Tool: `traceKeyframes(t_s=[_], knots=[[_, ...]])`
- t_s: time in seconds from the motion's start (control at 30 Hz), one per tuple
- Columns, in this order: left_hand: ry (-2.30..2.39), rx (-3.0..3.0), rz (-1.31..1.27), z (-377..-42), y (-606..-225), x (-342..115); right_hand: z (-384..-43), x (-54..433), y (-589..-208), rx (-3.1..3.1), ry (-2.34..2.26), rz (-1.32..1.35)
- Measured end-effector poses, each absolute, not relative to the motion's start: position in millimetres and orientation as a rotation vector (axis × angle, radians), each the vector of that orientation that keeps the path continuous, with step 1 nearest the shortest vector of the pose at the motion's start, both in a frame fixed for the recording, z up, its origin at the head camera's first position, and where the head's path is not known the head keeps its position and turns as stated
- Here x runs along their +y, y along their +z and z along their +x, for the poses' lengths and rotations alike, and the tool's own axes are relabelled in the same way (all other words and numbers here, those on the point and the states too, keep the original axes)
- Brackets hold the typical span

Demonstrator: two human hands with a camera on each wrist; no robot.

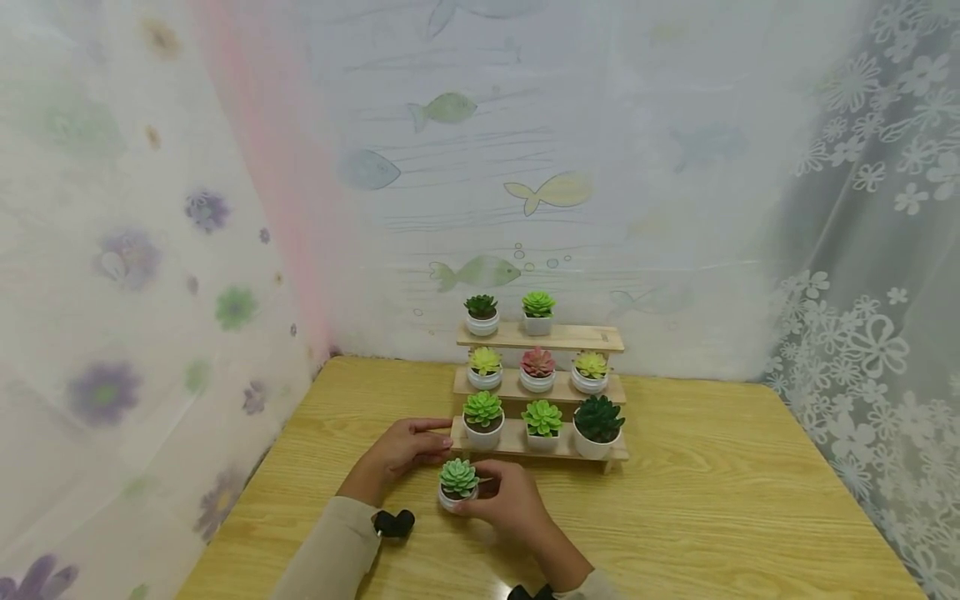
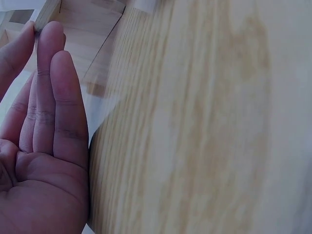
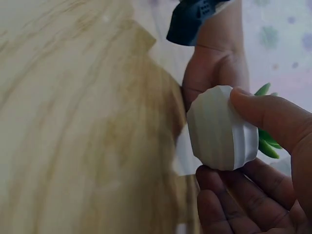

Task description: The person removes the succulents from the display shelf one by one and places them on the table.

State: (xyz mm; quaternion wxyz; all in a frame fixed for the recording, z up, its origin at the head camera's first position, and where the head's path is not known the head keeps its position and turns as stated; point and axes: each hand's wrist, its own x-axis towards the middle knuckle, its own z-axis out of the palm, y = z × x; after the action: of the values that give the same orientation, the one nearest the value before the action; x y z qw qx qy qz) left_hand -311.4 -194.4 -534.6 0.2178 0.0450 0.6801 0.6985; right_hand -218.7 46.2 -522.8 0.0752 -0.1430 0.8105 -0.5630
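My right hand [image 1: 513,500] holds a small potted succulent [image 1: 459,479], pale green in a white pot, in front of the shelf's left end. In the right wrist view, the thumb lies on one side of the ribbed white pot [image 3: 217,129] and the fingers on the other; green leaf tips show beyond it. My left hand [image 1: 405,450] is at the left end of the lowest step of a three-tier wooden shelf [image 1: 506,437]. Its thumb and fingertip pinch the board's edge [image 2: 46,14] in the left wrist view, the other fingers extended.
Several potted succulents stand on the shelf: a dark green one [image 1: 597,425] at bottom right, a pink one [image 1: 537,368] mid-row, two on top. The shelf stands on a wood-grain table [image 1: 712,483] near a fish-print curtain [image 1: 637,125]. Flowered curtains hang at both sides.
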Motion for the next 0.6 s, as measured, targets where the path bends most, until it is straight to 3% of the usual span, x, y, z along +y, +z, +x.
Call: traceKeyframes(t_s=[0.6], knots=[[1.930, 1.920, 0.124, -309, -535, -194, -220, 36, -534, 2.483, -1.658, -0.440]])
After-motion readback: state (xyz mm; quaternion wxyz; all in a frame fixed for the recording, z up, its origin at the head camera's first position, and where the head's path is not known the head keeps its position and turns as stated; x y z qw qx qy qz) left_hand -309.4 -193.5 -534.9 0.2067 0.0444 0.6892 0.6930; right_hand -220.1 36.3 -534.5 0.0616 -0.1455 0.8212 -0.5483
